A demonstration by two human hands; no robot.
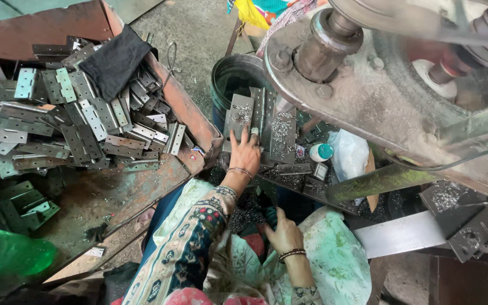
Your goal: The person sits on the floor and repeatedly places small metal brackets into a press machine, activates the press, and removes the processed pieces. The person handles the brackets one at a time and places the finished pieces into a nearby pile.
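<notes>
Hinges (80, 118) are being kept heaped in the tray (187, 107) at upper left, most seemingly unprocessed. One plate (238, 116) at centre is being pressed by the left hand (245, 151), fingers spread flat; the right hand (282, 231), fingers curled loosely, is being rested in the lap.

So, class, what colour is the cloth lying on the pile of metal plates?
Black: the cloth shows best in the head view.
</notes>
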